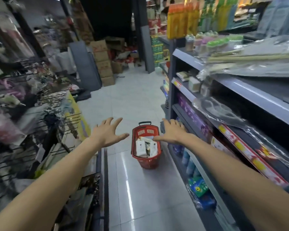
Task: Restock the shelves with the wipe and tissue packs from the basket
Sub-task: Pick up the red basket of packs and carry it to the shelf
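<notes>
Shop aisle, tiled floor (132,100). Basket (134,144) w/ packs (140,147) below, btw left hand (105,133) & right hand (173,132); fingers (114,122) wide, empty. Best reach down, grip one pack squarely.

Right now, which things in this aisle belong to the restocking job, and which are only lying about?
For the job: red basket; white packs inside it; grey shelves; left hand; right hand, both empty.
Just lying about: cardboard boxes; orange bottles; hanging goods on the left.

Red plastic basket (146,147) stands on glossy floor tiles (150,197).
</notes>
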